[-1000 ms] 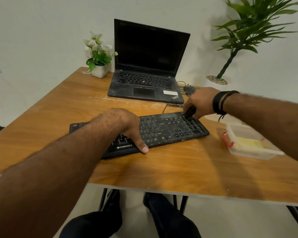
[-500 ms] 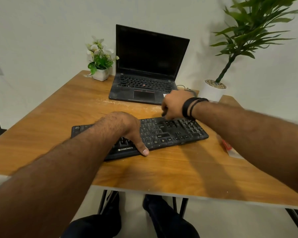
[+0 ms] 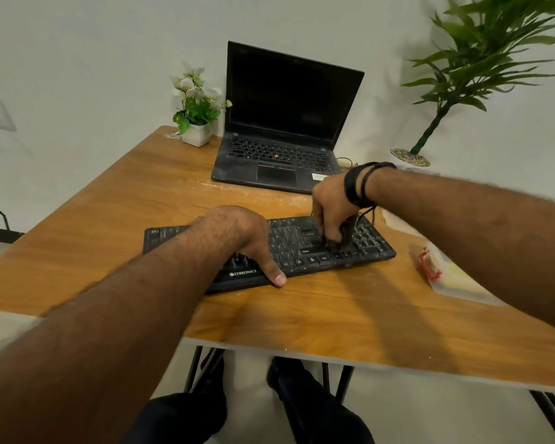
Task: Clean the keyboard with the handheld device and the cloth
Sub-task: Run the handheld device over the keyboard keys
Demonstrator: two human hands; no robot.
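1. two hands on keyboard [image 3: 305, 251], mid-table: left hand [image 3: 237, 238] flat, steadying near edge.
2. right hand [image 3: 332, 209] gripping dark handheld device [image 3: 345, 232], brushing right-side keys.
3. next: sweeping leftward; cloth unseen.

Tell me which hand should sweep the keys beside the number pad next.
Right. The right hand already holds the dark handheld device down on those keys, while the left hand rests on the keyboard, steadying it.
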